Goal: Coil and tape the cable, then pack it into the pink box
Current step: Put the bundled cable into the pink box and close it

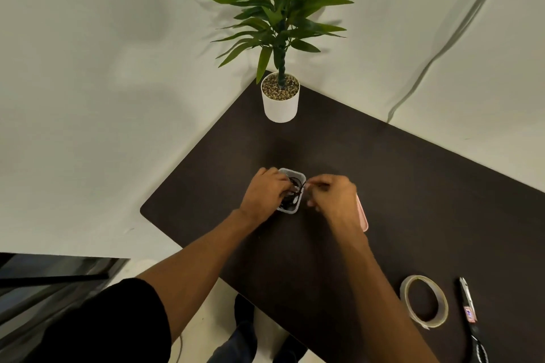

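A small pale open box (290,171) stands on the dark table (383,186), with the coiled black cable (295,189) inside it. My left hand (267,190) reaches in from the left, its fingers curled down onto the coil. My right hand (331,196) is at the box's right rim, its fingertips pinched where a loop of the cable rises. A flat pink piece (362,216), possibly a lid, lies beneath my right hand and is mostly hidden by it.
A roll of clear tape (424,300) and a utility knife (469,303) lie near the table's front right edge. A potted plant (280,103) stands at the far corner. The table's rounded left corner (144,209) drops to the floor.
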